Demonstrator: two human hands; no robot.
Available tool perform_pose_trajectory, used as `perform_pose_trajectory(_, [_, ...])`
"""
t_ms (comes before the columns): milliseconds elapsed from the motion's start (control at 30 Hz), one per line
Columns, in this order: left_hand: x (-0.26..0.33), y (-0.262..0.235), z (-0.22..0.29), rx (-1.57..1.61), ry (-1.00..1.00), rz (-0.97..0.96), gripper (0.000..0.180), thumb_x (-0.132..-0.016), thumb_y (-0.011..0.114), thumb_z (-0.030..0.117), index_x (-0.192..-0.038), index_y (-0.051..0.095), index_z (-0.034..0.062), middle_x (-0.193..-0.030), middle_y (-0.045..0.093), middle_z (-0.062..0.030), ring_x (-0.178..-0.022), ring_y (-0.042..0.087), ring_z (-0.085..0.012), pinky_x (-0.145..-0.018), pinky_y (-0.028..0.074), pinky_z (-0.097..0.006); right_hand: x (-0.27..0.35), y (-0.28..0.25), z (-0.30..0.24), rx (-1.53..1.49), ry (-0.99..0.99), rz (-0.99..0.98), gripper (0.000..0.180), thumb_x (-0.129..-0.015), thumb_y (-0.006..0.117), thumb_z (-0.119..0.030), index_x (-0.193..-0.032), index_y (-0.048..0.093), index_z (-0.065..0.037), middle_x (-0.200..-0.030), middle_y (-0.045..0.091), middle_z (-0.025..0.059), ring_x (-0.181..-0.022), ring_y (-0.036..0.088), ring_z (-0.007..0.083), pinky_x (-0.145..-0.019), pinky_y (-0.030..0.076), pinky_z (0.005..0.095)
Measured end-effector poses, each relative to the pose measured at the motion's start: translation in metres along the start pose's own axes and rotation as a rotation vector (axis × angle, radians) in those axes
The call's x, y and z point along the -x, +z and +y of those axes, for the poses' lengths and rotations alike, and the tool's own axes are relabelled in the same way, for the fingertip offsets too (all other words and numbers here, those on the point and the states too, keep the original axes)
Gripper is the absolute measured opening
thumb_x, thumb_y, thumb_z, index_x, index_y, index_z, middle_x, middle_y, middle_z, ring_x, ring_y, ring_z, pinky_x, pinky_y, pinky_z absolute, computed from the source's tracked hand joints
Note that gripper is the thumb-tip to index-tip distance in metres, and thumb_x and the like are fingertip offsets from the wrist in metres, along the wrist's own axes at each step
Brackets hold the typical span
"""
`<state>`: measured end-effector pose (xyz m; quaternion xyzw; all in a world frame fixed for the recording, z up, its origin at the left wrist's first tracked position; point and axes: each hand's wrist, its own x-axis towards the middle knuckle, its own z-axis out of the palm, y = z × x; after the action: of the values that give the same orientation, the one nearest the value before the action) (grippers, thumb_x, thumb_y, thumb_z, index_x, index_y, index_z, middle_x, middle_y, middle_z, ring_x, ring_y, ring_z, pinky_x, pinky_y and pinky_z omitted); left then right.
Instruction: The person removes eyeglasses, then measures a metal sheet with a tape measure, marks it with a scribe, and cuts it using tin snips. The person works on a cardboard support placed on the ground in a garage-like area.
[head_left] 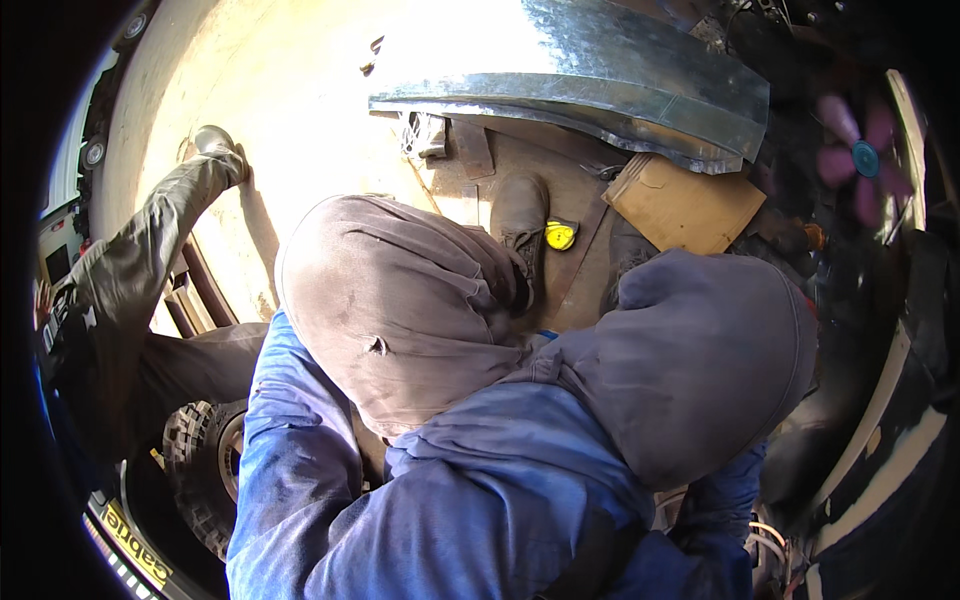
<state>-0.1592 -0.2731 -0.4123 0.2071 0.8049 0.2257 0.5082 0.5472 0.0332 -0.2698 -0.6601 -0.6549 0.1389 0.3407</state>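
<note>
Sunlit sandy ground (260, 90), curved metal sheet (600, 70), cardboard piece (685, 205), knobby tyre (195, 470)

Both of the wearer's hands are hidden beneath bent knees (400, 300) and blue sleeves (300, 440). A pink fan (862, 157) blurs at right. A knobby tyre (200, 470) and another person's leg (140, 270) are partly covered at the left.

Both knees (400, 300) are bent up toward the camera, in dusty trousers. Blue sleeves (480, 490) cross low in view. One boot (520, 215) is planted ahead. Neither hand shows.
</note>
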Motion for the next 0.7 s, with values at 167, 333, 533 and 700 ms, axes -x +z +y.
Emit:
perform_pose_trajectory(167, [0.015, 0.106, -0.053, -0.087, -0.113, 0.003, 0.045, -0.112, 0.061, 0.032, -0.143, 0.063, -0.0016, -0.131, 0.073, -0.0139, -0.118, 0.071, -0.0236, -0.102, 0.057, -0.038, -0.035, -0.052, -0.097, 0.035, -0.298, 0.11, 0.032, -0.101, 0.073, -0.017, -0.129, 0.065, -0.003, -0.121, 0.07, 0.0134, -0.112, 0.069, 0.0282, -0.097, 0.056, 0.0414])
perform_pose_trajectory(333, [0.042, 0.135, -0.09, -0.053, -0.213, 0.075, 0.044, -0.112, 0.061, 0.031, -0.142, 0.064, -0.0017, -0.129, 0.073, -0.0141, -0.116, 0.072, -0.0235, -0.101, 0.058, -0.038, -0.068, -0.06, -0.19, 0.413, -0.821, 0.201, 0.025, -0.1, 0.074, -0.014, -0.121, 0.07, -0.002, -0.12, 0.071, 0.0137, -0.106, 0.072, 0.0295, -0.089, 0.06, 0.0419])
perform_pose_trajectory(533, [0.049, 0.132, -0.084, 0.026, -0.241, 0.22, 0.043, -0.112, 0.062, 0.03, -0.141, 0.065, -0.0019, -0.127, 0.074, -0.0144, -0.115, 0.072, -0.0233, -0.1, 0.058, -0.038, -0.081, 0.022, -0.219, 0.475, -0.979, 0.135, 0.028, -0.1, 0.072, -0.012, -0.124, 0.069, 0.001, -0.124, 0.069, 0.0181, -0.108, 0.072, 0.0307, -0.092, 0.063, 0.0413])
perform_pose_trajectory(700, [-0.008, 0.103, -0.023, 0.139, -0.114, 0.359, 0.042, -0.112, 0.062, 0.029, -0.14, 0.066, -0.0021, -0.125, 0.075, -0.0146, -0.113, 0.073, -0.0232, -0.099, 0.059, -0.037, -0.078, 0.043, -0.21, -0.036, -0.755, -0.043, 0.021, -0.098, 0.066, -0.004, -0.118, 0.071, 0.0, -0.117, 0.066, 0.0168, -0.112, 0.071, 0.0289, -0.092, 0.063, 0.0395])
